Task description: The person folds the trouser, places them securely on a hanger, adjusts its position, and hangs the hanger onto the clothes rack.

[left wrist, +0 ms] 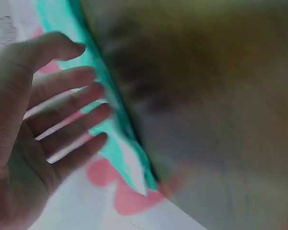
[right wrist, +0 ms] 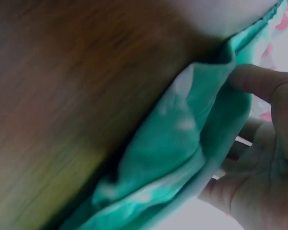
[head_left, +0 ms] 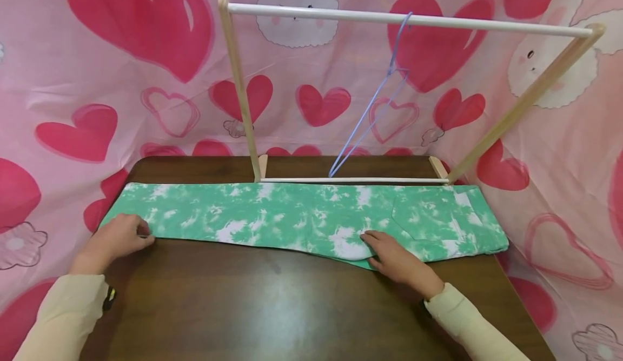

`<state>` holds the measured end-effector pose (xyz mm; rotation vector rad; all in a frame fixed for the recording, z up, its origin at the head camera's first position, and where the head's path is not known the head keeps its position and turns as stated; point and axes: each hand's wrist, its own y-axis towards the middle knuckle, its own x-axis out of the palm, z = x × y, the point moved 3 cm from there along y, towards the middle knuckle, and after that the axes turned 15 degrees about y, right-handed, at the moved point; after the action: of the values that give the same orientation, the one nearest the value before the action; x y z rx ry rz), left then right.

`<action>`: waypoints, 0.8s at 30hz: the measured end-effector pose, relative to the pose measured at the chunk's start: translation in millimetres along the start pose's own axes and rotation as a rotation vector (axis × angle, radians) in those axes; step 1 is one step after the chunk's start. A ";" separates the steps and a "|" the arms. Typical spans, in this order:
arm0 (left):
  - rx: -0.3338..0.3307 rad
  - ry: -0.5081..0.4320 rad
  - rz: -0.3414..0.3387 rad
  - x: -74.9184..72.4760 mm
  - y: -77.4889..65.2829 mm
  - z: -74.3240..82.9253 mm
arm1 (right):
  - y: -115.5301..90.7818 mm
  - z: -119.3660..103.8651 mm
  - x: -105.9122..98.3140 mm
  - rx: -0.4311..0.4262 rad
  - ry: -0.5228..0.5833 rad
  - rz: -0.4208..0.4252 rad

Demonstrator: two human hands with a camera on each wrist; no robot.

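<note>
A pair of green-and-white tie-dye trousers [head_left: 282, 215] lies folded lengthwise across the back of the table, waist end on the right and leg end on the left. Over the near edge of the leg end is my left hand [head_left: 120, 235]; the left wrist view shows its fingers [left wrist: 69, 98] spread apart and holding nothing. My right hand [head_left: 391, 258] pinches the near edge by the crotch. In the right wrist view its thumb [right wrist: 257, 81] presses against a layer of the cloth [right wrist: 182, 139], with the fingers on the other side, partly hidden.
Behind the trousers stands a wooden-legged rack with a white top rail [head_left: 316, 12] and a lower rail [head_left: 350, 180]. A blue wire hanger [head_left: 362, 118] hangs from the top rail. Brown tabletop [head_left: 272, 301] stretches in front; heart-print cloth [head_left: 180, 20] covers the walls.
</note>
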<state>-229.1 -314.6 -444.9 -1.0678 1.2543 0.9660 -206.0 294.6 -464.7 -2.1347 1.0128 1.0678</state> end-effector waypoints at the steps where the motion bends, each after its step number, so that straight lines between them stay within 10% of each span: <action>1: 0.003 -0.013 -0.003 -1.6 1.1 3.7 | 1.1 -2.2 1.2 0.006 -0.018 0.007; 10: 0.056 -0.103 0.115 -6.1 39.0 70.2 | 8.7 -14.5 7.8 0.118 -0.091 -0.055; 17: -0.039 -0.199 -0.109 12.9 73.7 114.0 | 9.2 -16.6 6.1 0.172 -0.051 -0.124; 24: -0.153 -0.186 -0.313 44.6 85.7 117.8 | 5.6 -12.4 -3.9 0.095 0.038 -0.139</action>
<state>-279.5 -180.1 -495.6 -1.2212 0.8423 0.9059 -206.9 283.9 -455.6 -2.1216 0.8995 0.8984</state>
